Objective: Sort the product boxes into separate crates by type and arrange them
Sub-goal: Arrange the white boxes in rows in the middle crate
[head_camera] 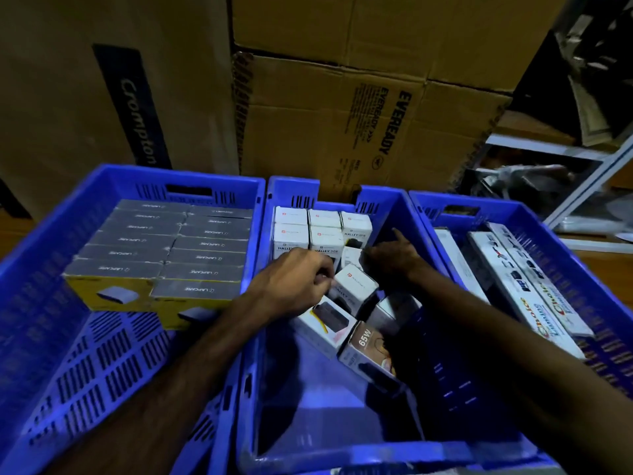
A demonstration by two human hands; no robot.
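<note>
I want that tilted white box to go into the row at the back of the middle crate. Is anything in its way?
Partly. The right hand sits in the gap beside the standing white boxes, just behind the tilted box that the left hand holds.

Behind the crates stand large brown cardboard cartons: one at the left with a dark "Crompton" stripe (133,108), an "EVEREADY" carton (359,132) in the middle, and a plain carton (376,25) stacked on it. At the right, a white metal shelf rack (582,166) holds dim, blurred items
</note>
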